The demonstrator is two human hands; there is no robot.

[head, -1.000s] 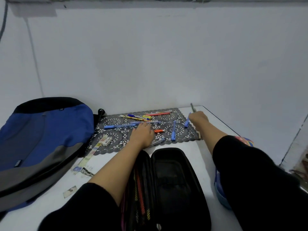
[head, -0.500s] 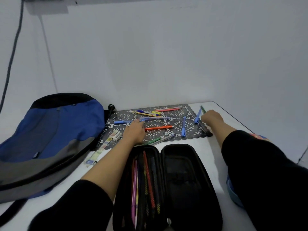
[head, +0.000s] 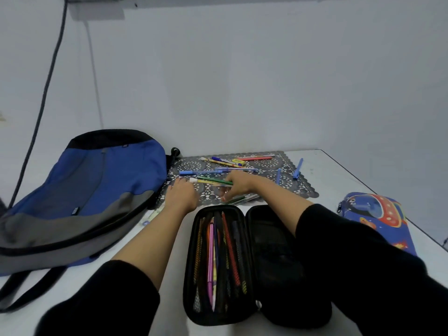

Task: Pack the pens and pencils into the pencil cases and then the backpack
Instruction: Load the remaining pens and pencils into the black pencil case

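One green pen (head: 214, 181) pinched by right hand (head: 238, 185) | left hand (head: 181, 195) rests on mat (head: 291, 189)

Faced a plain pale wall (head: 242, 81); noted a dark cable (head: 46, 93) at left, a white table (head: 329, 180) below.

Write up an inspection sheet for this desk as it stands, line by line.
Surface: white table, with a dark lace mat at its far side.
Job's things: open black pencil case with pens in its left half; closed blue pencil case at right; blue backpack at left; loose pens on the mat.
Clutter: printed paper strip beside the backpack.
Hands: right hand holds a green pen; left hand is over the mat, fingers hidden.
Cables: dark cable runs down the wall at left.
Surroundings: plain pale wall.
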